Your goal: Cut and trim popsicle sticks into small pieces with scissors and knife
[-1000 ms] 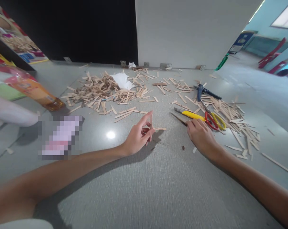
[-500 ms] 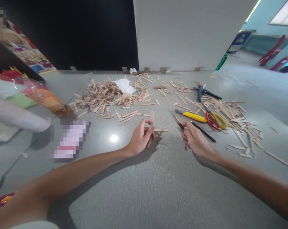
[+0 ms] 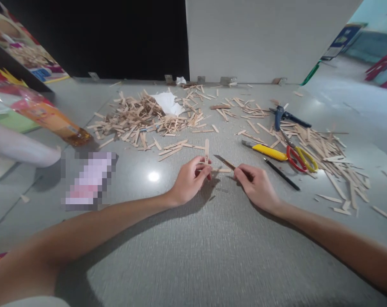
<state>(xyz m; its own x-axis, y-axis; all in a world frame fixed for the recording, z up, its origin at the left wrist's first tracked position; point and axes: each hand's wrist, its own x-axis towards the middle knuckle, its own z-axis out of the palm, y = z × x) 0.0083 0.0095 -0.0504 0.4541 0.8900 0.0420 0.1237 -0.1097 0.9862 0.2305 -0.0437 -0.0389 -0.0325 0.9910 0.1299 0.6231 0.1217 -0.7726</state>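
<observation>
Between the fingertips of my left hand (image 3: 193, 180) are wooden craft sticks (image 3: 207, 149), one pointing up and another lying sideways to the right, with a small dark mark where they meet. Whether they are joined I cannot tell. My right hand (image 3: 255, 183) is closed around a slim craft knife (image 3: 223, 160), its dark pointed blade aimed left at the sticks. The blade tip looks close to the upright stick but apart from it. Right of that hand lie a black pen-like rod (image 3: 281, 174) and a yellow box cutter (image 3: 268, 151).
Scissors with red and yellow handles (image 3: 296, 158) and a dark blue clamp-like tool (image 3: 287, 117) lie among loose sticks (image 3: 327, 145) at right. A larger stick heap (image 3: 132, 115) spreads at back left. A bottle (image 3: 65, 128), a white roll (image 3: 27, 145) and a blurred pinkish object (image 3: 92, 177) are left.
My right hand has brought the craft knife left and closer to the sticks, its blade now near them. My left hand still holds the sticks; the view has shifted slightly.
</observation>
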